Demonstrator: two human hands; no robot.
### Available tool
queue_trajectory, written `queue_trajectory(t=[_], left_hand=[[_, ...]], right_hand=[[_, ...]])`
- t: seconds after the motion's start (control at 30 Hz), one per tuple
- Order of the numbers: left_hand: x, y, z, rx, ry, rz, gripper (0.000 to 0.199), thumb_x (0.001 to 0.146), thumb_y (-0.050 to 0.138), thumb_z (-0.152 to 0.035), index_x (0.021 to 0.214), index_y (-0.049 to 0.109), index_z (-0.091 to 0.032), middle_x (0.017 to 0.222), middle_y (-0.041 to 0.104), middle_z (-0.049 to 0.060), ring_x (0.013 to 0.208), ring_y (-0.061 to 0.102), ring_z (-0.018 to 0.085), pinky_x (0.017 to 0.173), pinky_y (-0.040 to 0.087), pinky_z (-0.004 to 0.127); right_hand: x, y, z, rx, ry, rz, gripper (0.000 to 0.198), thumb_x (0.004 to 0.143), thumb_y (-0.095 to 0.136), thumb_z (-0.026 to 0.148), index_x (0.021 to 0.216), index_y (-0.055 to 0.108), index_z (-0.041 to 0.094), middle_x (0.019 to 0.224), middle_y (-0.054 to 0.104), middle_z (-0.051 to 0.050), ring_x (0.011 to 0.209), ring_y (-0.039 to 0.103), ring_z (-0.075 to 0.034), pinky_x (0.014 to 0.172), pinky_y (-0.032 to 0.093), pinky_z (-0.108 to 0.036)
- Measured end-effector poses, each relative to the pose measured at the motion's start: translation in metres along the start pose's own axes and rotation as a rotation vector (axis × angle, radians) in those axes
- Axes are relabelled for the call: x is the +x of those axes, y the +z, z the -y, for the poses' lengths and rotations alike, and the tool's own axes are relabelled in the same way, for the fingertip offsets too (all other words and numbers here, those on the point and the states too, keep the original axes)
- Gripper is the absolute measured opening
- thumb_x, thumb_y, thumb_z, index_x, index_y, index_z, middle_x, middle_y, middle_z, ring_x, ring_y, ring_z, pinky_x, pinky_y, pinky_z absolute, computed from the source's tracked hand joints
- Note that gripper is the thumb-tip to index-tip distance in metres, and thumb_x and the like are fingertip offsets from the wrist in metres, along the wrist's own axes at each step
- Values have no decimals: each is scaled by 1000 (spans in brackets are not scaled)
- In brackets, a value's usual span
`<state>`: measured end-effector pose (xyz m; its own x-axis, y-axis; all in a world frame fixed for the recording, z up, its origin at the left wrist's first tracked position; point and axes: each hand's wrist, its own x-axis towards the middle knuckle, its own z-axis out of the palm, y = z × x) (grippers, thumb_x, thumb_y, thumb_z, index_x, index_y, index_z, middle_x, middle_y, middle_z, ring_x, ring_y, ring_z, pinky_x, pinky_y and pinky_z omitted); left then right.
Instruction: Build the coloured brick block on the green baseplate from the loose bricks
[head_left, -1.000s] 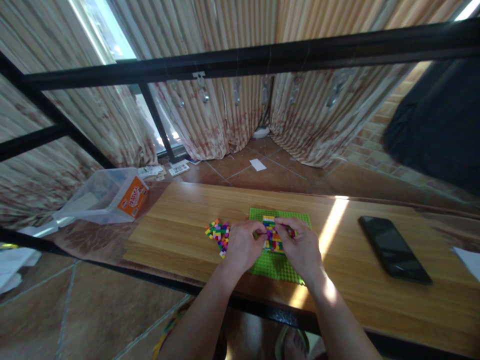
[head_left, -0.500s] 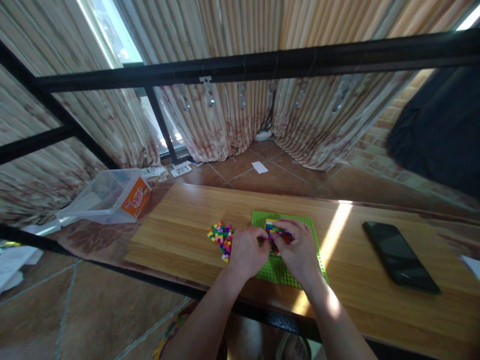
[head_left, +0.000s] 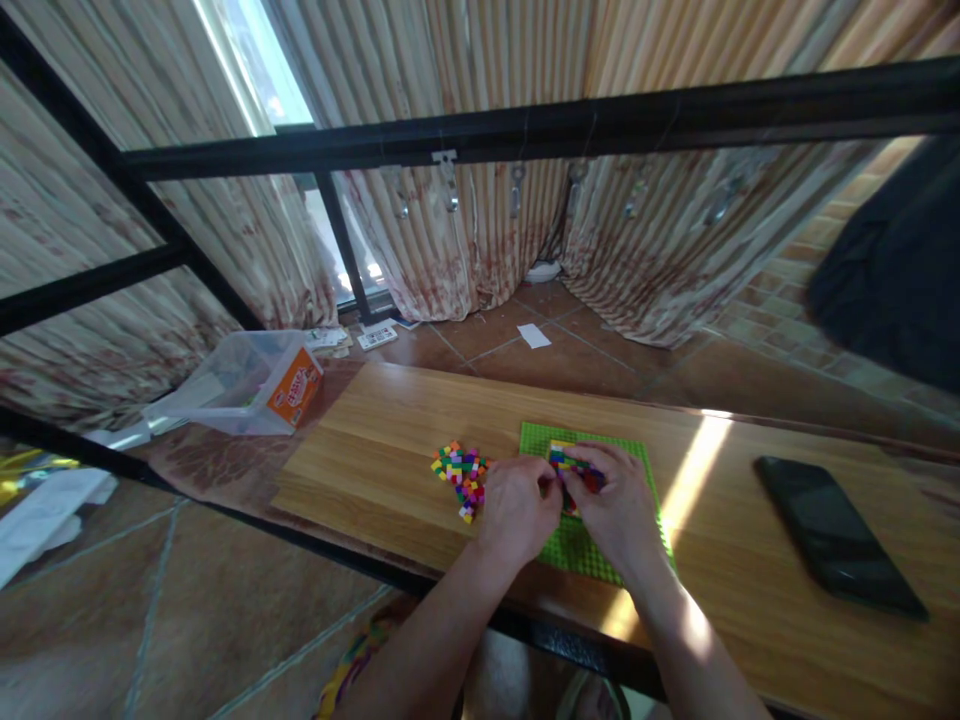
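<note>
A green studded baseplate [head_left: 577, 553] lies on the wooden board, with small coloured bricks [head_left: 561, 452] set on its upper part in blue, yellow, red and other colours. Over the left side of the plate, my left hand [head_left: 520, 505] is closed, thumb and forefinger pinched at the edge of the bricks. My right hand [head_left: 616, 508] curls over the same bricks from the right, fingertips close to the left hand's and hiding part of them. Whatever either pinch holds is too small to make out. A pile of loose coloured bricks [head_left: 463, 472] lies just left of my left hand.
A black phone [head_left: 838, 535] rests on the wooden board [head_left: 360, 450] to the right. At the left stands a clear plastic box [head_left: 240, 400] with an orange label. A black metal bar [head_left: 480, 130] with hooks crosses beyond the board, before striped curtains [head_left: 495, 50].
The whole view has shifted, so the things appear farther right. Both hands stay at the same bricks on the baseplate, with only slight finger movement.
</note>
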<state>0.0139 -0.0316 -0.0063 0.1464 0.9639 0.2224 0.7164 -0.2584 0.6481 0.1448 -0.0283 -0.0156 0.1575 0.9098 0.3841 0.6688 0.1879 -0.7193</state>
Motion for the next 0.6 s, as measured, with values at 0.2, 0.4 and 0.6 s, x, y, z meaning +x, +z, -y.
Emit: queue_trajectory(t=[0.2,0.4,0.6], left_hand=[[7,-18,11,-96,20,153,18,81,54,-19,79,72,-20,79,73,2,72,64,16,71,47,28],[18,-68,55,-66,-77,283,18,74,57,-11,78,74,-16,75,73,3,69,64,15,67,48,25],[13,-79,67,65,-29,364,13,71,63,-14,77,74,-18,82,74,5,79,66,18,72,48,27]], right_hand=[[-1,-1,-8,9,-31,8,22,78,59,31,93,74,23,103,68,-9,100,56,-28,90,45,-49],[-2,-5,-12,30,-62,27,21,80,62,37,91,73,24,104,69,-9,102,56,-29,90,44,-51],[0,-7,-10,31,-44,29,21,82,60,37,91,74,24,102,69,-9,100,57,-29,89,46,-51]])
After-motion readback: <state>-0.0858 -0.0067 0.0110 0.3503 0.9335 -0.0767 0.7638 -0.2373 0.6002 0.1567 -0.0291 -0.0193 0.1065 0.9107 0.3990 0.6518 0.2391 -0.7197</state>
